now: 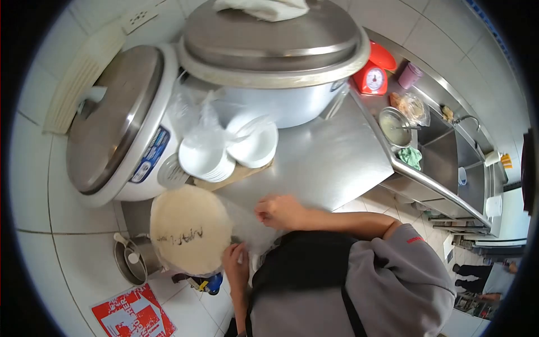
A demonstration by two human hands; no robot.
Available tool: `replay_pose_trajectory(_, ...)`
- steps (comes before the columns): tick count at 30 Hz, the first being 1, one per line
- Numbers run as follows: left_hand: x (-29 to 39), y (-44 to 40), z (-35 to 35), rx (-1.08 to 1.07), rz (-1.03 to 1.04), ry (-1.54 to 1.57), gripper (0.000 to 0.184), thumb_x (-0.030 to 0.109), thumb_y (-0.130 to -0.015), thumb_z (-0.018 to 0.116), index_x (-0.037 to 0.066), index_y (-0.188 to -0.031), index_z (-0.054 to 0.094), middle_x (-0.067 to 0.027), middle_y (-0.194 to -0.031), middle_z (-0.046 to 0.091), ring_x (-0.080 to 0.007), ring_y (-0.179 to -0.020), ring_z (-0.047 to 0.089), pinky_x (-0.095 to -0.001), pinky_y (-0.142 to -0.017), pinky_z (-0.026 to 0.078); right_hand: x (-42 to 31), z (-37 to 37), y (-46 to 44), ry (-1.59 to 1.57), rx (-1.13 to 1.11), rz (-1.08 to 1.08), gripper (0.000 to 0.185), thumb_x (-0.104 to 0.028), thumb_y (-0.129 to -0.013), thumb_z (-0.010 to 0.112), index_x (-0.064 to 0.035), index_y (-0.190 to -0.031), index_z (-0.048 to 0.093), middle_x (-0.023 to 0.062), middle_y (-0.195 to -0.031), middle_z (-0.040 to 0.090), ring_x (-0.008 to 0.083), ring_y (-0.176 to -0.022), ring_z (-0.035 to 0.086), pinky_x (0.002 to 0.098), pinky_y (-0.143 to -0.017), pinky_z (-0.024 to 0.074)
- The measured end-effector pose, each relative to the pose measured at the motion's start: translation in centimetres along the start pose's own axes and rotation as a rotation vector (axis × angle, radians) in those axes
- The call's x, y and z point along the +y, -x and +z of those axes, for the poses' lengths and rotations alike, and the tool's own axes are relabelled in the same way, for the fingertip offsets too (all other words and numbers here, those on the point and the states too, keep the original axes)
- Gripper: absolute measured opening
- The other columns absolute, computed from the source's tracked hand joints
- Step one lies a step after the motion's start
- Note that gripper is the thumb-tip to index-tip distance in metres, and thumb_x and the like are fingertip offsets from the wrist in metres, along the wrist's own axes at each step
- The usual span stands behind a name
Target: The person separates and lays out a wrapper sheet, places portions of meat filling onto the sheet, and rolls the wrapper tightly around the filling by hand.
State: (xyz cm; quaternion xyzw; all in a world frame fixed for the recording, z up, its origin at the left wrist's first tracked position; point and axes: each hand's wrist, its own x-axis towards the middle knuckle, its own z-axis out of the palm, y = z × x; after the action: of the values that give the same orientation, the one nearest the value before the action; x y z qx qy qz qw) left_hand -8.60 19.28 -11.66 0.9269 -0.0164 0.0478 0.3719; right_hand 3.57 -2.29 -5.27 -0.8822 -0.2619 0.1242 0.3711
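A cream-coloured, round, lid-like piece [191, 216] with black handwriting lies at the near left end of the steel worktop [331, 151]. My left hand [236, 263] is at its lower right edge with the fingers curled; what they grip is hidden. My right hand [281, 212] is closed over the worktop's near edge, its fingertips turned away from view. Thin clear plastic [247, 227] seems to lie between the two hands. White stacked bowls [205, 160] stand just beyond on a brown board [236, 177], partly covered by a clear plastic bag [205, 126].
Two large lidded cookers [275, 101] [149, 118] stand behind the bowls. At right are a red scale [371, 78], a metal bowl [393, 126], a green cloth [410, 157] and a sink [441, 163]. A metal pot [132, 264] is at lower left. Another person [488, 278] stands far right.
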Motion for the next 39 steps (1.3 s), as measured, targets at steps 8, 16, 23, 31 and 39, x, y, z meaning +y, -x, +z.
replay_pose_trajectory(8, 3.3, -1.4, -1.5, 0.219, -0.184, -0.040, 0.021, -0.002, -0.083, 0.054, 0.002, -0.102, 0.061, -0.0141, -0.093, 0.063, -0.0295, -0.086, 0.060, -0.0339, -0.076, 0.046, 2.1, -0.2, 2.7, -0.069, -0.006, -0.116, 0.004, -0.013, -0.076, 0.063, -0.0097, -0.079, 0.062, 0.0055, -0.086, 0.062, 0.0272, -0.088, 0.059, 0.0401, -0.071, 0.0493)
replay_pose_trajectory(16, 6.7, -2.7, -3.8, 0.383, -0.304, -0.075, 0.022, 0.002, -0.083, 0.057, 0.005, -0.103, 0.064, -0.0107, -0.095, 0.063, -0.0256, -0.082, 0.060, -0.0304, -0.072, 0.046, 5.1, -3.8, 2.6, -0.463, 0.027, -0.034, 0.004, -0.001, -0.074, 0.063, -0.0019, -0.078, 0.063, 0.0079, -0.075, 0.062, 0.0187, -0.068, 0.059, 0.0301, -0.063, 0.0488)
replay_pose_trajectory(23, 8.4, -3.9, -5.3, 0.386, -0.385, -0.011, 0.021, 0.005, -0.084, 0.058, 0.008, -0.103, 0.065, -0.0088, -0.091, 0.064, -0.0192, -0.075, 0.058, -0.0281, -0.063, 0.044, 3.8, -3.5, 1.5, -0.452, -0.176, 0.032, 0.013, -0.001, -0.075, 0.063, -0.0013, -0.087, 0.066, 0.0062, -0.086, 0.064, 0.0126, -0.067, 0.057, 0.0257, -0.062, 0.0471)
replay_pose_trajectory(31, 8.4, -5.9, -7.7, 0.257, -0.221, 0.153, 0.017, 0.006, -0.086, 0.060, 0.005, -0.101, 0.066, -0.0062, -0.083, 0.063, -0.0128, -0.066, 0.054, -0.0247, -0.059, 0.044, -5.0, -3.8, 1.5, -0.132, -0.612, -0.587, 0.016, -0.008, -0.077, 0.060, 0.0012, -0.090, 0.064, 0.0143, -0.095, 0.063, 0.0329, -0.089, 0.058, 0.0414, -0.079, 0.0473)
replay_pose_trajectory(39, 7.7, -7.2, -10.9, 0.204, -0.126, 0.147, 0.018, 0.003, -0.086, 0.059, 0.004, -0.103, 0.066, -0.0039, -0.080, 0.061, -0.0083, -0.062, 0.048, -0.0228, -0.057, 0.042, -5.9, 3.1, -1.7, -0.178, -0.674, -0.551, 0.014, -0.003, -0.074, 0.058, -0.0009, -0.087, 0.062, 0.0172, -0.090, 0.061, 0.0356, -0.082, 0.059, 0.0425, -0.073, 0.0472)
